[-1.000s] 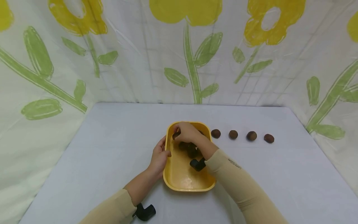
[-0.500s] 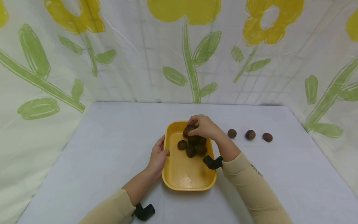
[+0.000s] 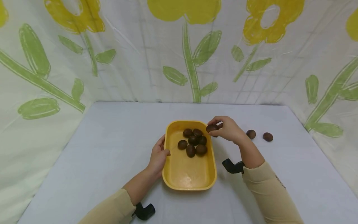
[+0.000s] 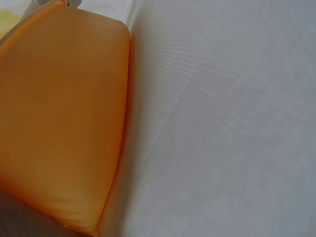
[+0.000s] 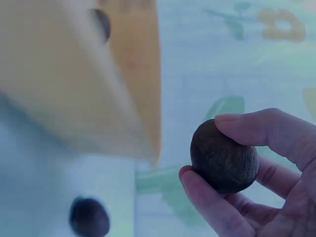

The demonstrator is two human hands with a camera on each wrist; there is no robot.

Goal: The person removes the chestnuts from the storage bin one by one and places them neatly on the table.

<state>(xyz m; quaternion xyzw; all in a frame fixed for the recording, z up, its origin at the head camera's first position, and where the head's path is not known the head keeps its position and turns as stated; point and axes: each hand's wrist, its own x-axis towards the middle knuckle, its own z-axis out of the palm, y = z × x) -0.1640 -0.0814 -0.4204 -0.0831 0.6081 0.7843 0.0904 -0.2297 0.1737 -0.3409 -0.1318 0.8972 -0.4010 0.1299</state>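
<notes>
My left hand [image 3: 158, 157] grips the left side of a yellow plastic tray [image 3: 187, 179], its thumb over the rim. Several brown chestnuts [image 3: 190, 151] lie loosely grouped in the far right half of the tray. Just past the tray's right rim, my right hand [image 3: 227, 129] pinches a chestnut [image 5: 224, 157] between thumb and fingers, seen closely in the right wrist view. In the left wrist view the tray's outer wall [image 4: 64, 108] fills the left side, with a dark bit of the hand at the bottom left corner.
Two chestnuts, one [image 3: 251, 134] by the right forearm and another [image 3: 268, 137] farther right, lie on the white table [image 3: 117, 137]. The right wrist view shows a chestnut [image 5: 89, 217] on the table near the tray. A flowered cloth [image 3: 126, 74] hangs behind the table.
My right hand has moved right, from over the tray's far left corner across the chestnuts to beyond the right rim. The left hand keeps its grip on the tray, which stays in place.
</notes>
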